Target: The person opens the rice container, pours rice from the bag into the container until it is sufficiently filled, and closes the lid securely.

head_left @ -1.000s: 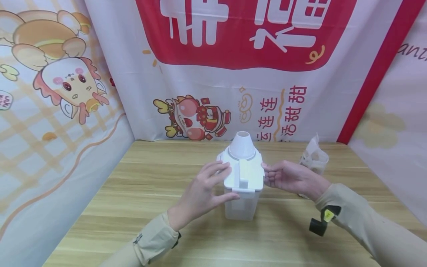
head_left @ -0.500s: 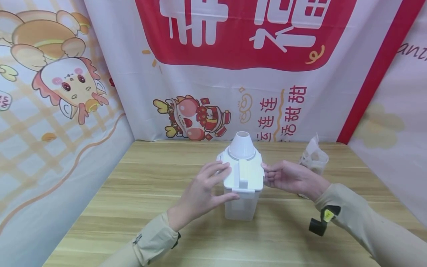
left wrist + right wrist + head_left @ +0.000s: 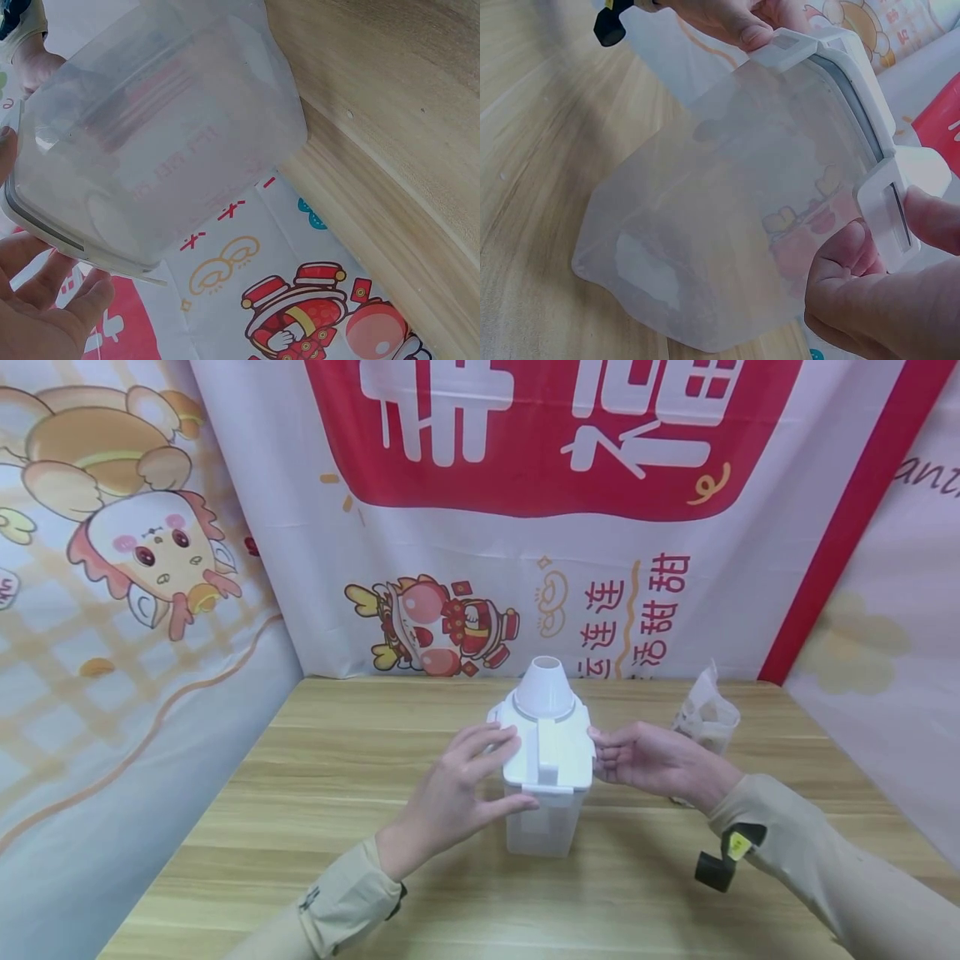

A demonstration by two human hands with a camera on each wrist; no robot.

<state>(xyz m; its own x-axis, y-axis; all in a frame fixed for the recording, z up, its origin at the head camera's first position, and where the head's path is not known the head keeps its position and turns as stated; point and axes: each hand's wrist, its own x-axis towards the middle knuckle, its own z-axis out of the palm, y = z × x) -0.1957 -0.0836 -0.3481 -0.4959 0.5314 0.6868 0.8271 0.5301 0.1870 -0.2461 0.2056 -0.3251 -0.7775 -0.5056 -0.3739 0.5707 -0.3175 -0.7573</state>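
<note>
A translucent plastic container (image 3: 543, 822) stands on the wooden table (image 3: 337, 793). It has a white clip-on lid (image 3: 551, 752) with a white cone-shaped spout (image 3: 543, 689) on top. My left hand (image 3: 450, 793) holds the lid's left edge, fingers on top and thumb on the front wall. My right hand (image 3: 645, 760) grips the lid's right edge. In the right wrist view its thumb and fingers (image 3: 855, 292) pinch the white side latch (image 3: 891, 217) of the container (image 3: 727, 240). The left wrist view shows the container (image 3: 157, 142) from below, with my left hand (image 3: 37, 315) at its rim.
A crumpled clear bag (image 3: 705, 718) with pale contents sits behind my right hand, near the back right. Printed banners wall in the table on the left, back and right. A black and yellow strap piece (image 3: 723, 856) sits on my right wrist.
</note>
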